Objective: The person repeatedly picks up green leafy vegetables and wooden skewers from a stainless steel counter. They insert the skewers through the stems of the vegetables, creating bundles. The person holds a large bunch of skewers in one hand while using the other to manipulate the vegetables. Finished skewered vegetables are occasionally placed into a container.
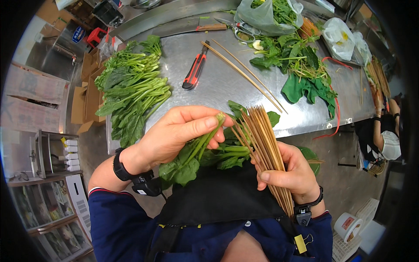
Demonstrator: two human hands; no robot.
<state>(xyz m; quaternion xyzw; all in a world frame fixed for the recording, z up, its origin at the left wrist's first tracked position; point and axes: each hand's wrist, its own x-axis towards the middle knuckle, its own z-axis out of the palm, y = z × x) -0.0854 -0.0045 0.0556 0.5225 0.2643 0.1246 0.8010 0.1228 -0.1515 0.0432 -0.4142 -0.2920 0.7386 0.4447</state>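
Between the thumb and fingers of my left hand (183, 131) is a leafy green stalk (204, 144), its cut stem end pointing up and its leaves hanging over my wrist side. My right hand (288, 170) grips a thick bundle of thin bamboo skewers (262, 137), tilted with the tips up and away from me. More leafy greens (234, 152) lie behind and between my hands, partly hidden by the skewers. On the steel table ahead, a row of leafy green bunches (140, 85) is laid out at the left, stems facing right.
A red and black utility knife (195, 70) and a few loose skewers (245, 77) lie mid-table. Farther back are a wooden-handled cleaver (209, 27), scissors (244, 31) and a plastic bag of greens (268, 16). A green cloth (307, 90) lies right. Another person (386, 131) sits at far right.
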